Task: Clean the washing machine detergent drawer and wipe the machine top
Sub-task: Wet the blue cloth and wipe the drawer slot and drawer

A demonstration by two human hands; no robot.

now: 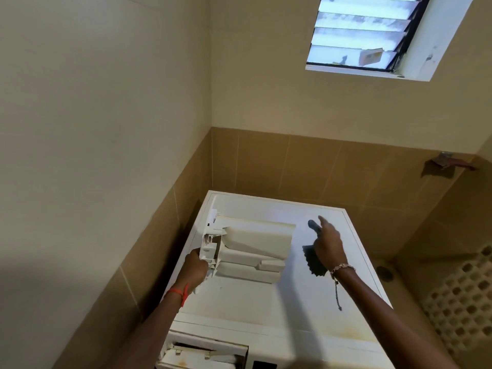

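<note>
Drawer (255, 249) over machine top (266, 310), 10 o'clock side; left grip (198, 265) clamped on one end only, so it could twist loose and drop. Right grip (328, 243) curled round dark brush (314, 263), forefinger out; brush may slip.

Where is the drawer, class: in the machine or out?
Out: the left hand holds the drawer over the machine top.
</note>
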